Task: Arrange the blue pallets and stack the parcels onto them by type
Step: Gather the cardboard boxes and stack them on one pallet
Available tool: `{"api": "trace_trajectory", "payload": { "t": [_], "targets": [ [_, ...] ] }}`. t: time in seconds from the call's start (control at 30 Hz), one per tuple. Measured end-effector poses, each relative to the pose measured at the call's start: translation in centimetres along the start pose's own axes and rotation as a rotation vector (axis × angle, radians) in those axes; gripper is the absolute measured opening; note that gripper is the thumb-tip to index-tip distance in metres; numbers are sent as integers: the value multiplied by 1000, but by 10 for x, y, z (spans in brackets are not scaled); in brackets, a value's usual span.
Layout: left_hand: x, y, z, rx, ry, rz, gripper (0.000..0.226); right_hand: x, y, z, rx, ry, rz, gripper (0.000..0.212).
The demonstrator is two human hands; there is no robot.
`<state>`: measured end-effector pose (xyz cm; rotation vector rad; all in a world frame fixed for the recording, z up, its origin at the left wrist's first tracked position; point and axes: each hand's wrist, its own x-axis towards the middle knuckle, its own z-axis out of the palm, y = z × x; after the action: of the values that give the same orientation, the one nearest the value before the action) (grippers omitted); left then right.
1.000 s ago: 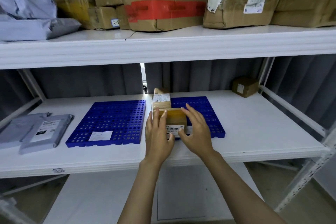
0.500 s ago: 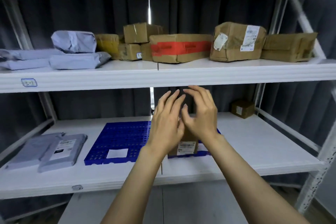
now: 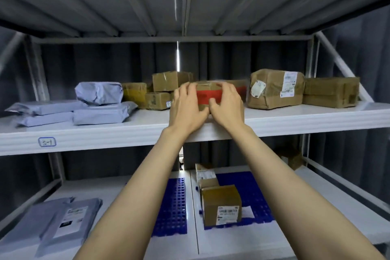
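I log the red-taped carton (image 3: 207,96) on the middle shelf (image 3: 84,131), long axis left-right, directly beyond both palms. My left hand (image 3: 185,105) and right hand (image 3: 226,105) grip its front, fingers curled over the top edge, both equally near.

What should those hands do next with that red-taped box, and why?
Probably pull the red-taped box forward off the upper shelf and lower it. The left hand and right hand both grip it, and the right pallet below holds cardboard boxes, so it likely belongs there.
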<state>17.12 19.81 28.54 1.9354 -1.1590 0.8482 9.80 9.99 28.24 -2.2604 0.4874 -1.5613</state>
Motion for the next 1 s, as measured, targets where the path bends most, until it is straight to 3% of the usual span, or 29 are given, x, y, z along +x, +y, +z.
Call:
{"api": "trace_trajectory", "payload": {
  "t": [0.2,0.37,0.57,0.73,0.87,1.0],
  "targets": [
    [58,-9,21,-85,-131,-299,88,43,14,29,38,-105,72,46],
    [89,-25,54,-320,-288,-556,113,57,32,49,25,-149,80,42],
    [92,-25,64,-284,-246,-598,117,57,33,44,74,-84,87,32],
    [78,-15,55,-224,-118,-550,122,51,28,35,273,30,192,22],
    [58,-1,39,-234,-34,-551,130,45,21,25,416,74,338,34],
    [32,12,14,-282,51,-527,131,28,5,15,624,53,465,77]
  ]
}}
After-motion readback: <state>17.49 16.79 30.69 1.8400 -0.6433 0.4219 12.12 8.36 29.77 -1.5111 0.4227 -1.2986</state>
